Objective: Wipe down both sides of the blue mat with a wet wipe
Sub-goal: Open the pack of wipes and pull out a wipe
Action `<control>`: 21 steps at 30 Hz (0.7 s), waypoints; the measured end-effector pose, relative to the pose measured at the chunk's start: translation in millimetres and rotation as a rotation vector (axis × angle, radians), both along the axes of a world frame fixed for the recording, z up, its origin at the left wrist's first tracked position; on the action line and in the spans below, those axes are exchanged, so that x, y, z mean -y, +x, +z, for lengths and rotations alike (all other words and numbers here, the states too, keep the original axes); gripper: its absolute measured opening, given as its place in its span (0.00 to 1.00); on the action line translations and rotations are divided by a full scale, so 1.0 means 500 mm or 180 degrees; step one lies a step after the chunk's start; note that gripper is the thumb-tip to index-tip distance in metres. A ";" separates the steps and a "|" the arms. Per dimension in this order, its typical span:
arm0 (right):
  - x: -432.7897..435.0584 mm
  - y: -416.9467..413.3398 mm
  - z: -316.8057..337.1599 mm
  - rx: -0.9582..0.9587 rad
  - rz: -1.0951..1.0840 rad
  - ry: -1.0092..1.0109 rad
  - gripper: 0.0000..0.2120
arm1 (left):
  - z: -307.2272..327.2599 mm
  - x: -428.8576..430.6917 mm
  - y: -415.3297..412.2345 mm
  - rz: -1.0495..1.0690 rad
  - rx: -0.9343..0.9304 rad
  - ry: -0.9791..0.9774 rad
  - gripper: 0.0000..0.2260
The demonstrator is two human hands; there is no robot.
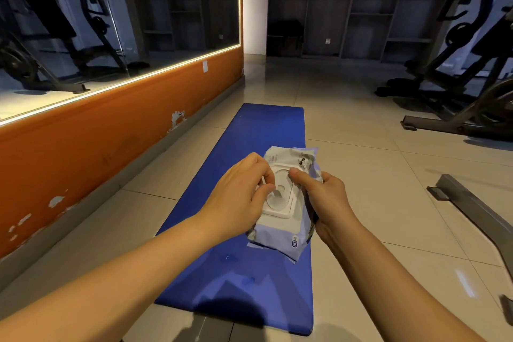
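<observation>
We are at the first step, getting a wipe out. Our right hand (324, 203) grips the wet wipe pack (280, 233) by its side, and our left hand (244, 191) pinches at the white lid (283, 204). Next, we judge, comes drawing out one wipe. The blue mat (249, 275) lies flat on the floor (374, 203) below. The pack reads "80"; the smaller print is illegible.

12 o'clock: blue mat (258, 130), far half bare.
Centre: wipe pack (280, 230) held above mat.
9 o'clock: orange wall (83, 153), narrow tile strip alongside.
2 o'clock: exercise bike (444, 125).
3 o'clock: metal bar (472, 208), open tiles between.
</observation>
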State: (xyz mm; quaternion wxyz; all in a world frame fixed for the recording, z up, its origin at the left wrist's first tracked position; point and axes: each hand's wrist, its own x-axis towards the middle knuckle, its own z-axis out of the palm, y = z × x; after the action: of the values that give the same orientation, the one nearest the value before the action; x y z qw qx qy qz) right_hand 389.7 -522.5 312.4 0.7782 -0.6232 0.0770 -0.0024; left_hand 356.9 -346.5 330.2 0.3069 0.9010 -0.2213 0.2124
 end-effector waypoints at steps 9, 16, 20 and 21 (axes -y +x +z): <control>0.023 0.000 0.027 0.0020 -0.0162 0.0343 0.14 | 0.000 -0.009 -0.019 -0.0340 -0.0111 0.0240 0.02; -0.004 -0.017 0.029 0.0162 0.0044 0.0379 0.15 | -0.001 -0.005 -0.015 0.0105 -0.0427 -0.0666 0.04; -0.018 -0.026 0.026 0.0344 0.0050 0.0274 0.14 | -0.002 0.000 -0.009 0.0280 -0.0736 -0.0879 0.04; -0.021 -0.027 0.025 0.0389 0.0037 0.0233 0.13 | -0.003 0.002 -0.008 0.0339 -0.0745 -0.0913 0.04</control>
State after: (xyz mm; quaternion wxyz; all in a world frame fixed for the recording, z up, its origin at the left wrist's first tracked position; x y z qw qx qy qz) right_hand 376.1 -512.0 324.8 0.8038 -0.5935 0.0258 -0.0330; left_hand 353.0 -347.5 328.5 0.4442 0.8769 -0.1036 0.1515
